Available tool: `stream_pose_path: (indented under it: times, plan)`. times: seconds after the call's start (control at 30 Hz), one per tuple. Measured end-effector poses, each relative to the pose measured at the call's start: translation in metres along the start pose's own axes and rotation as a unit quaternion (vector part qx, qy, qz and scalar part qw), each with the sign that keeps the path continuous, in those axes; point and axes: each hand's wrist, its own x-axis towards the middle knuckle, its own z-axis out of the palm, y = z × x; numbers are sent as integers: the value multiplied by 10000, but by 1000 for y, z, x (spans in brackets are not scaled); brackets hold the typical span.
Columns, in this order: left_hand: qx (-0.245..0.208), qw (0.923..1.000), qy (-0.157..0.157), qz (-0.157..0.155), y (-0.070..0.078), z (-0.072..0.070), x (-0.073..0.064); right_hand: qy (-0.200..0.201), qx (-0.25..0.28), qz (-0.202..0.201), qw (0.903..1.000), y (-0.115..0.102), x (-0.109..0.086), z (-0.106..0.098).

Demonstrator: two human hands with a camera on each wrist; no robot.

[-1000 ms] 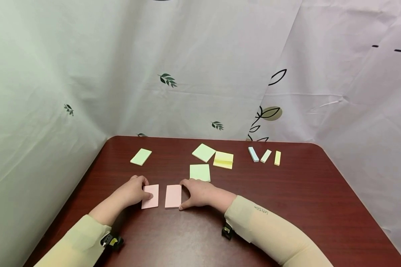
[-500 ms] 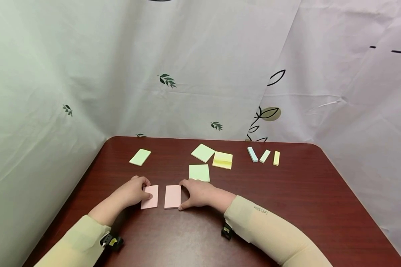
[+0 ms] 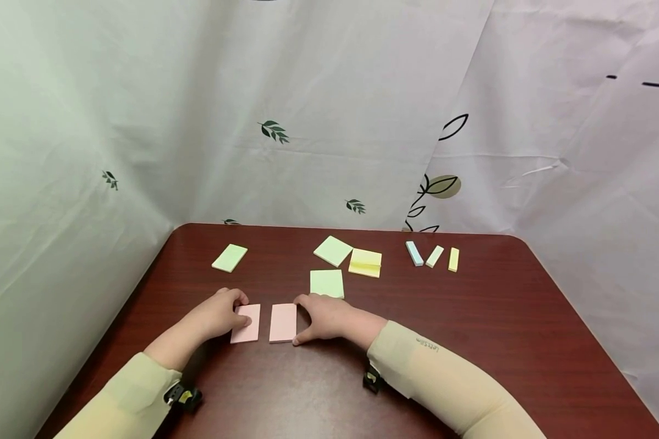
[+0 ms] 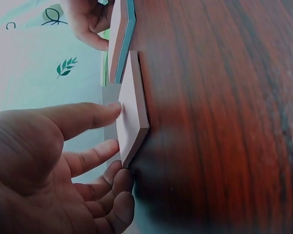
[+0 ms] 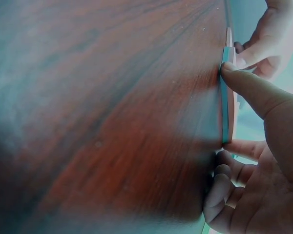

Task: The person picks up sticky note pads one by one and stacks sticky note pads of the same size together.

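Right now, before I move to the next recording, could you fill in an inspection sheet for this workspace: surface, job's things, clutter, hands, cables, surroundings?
Surface: dark red-brown table with visible grain and a glossy sheen.
Job's things: left pink pad and right pink pad, side by side with a gap between them.
Clutter: three green pads, one yellow pad and three small strips, farther back.
Hands: left hand pinches the left pink pad; right hand grips the right one.
Cables: nothing seen.
Surroundings: pale curtain with leaf prints.
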Motion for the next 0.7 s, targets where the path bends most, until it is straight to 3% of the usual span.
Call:
stream_pose_path:
  times: [0.27, 0.7]
  plan:
    - [142, 9997, -120, 147, 0, 0, -1, 69, -15, -82, 9999, 0, 0, 0]
    - [790, 9949, -323, 537, 3, -2, -12, 54, -12, -69, 10000, 1, 0, -1]
